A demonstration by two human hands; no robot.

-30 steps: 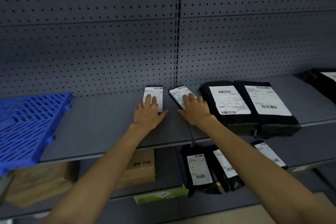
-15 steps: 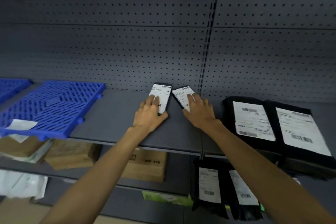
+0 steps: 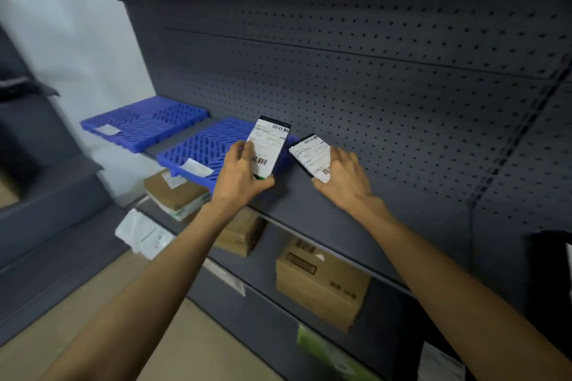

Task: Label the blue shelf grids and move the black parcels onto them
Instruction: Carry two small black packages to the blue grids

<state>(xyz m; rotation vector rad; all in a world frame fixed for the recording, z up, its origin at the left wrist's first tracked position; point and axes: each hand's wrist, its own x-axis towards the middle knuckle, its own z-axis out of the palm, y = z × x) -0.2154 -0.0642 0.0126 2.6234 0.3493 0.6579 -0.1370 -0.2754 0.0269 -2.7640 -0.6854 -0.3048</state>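
Observation:
My left hand (image 3: 240,176) grips a small black parcel (image 3: 268,145) with a white barcode label, lifted off the grey shelf and tilted up in front of the nearer blue grid (image 3: 213,145). My right hand (image 3: 343,178) holds a second small black parcel (image 3: 311,155), also labelled, just above the shelf (image 3: 387,210). A farther blue grid (image 3: 145,120) lies at the shelf's left end. Each grid carries a white slip at its front edge, the nearer slip (image 3: 195,168) and the farther slip (image 3: 108,130).
Cardboard boxes (image 3: 322,281) and paper-wrapped packs (image 3: 176,195) sit on the lower shelf. A white bag (image 3: 144,235) lies at floor level on the left. Perforated back panel rises behind the shelf. A black parcel's edge (image 3: 551,254) shows at far right.
Both hands have lifted the two small parcels off the shelf and carried them left toward the blue grids. My view has swung left, so the large black parcels have left the frame.

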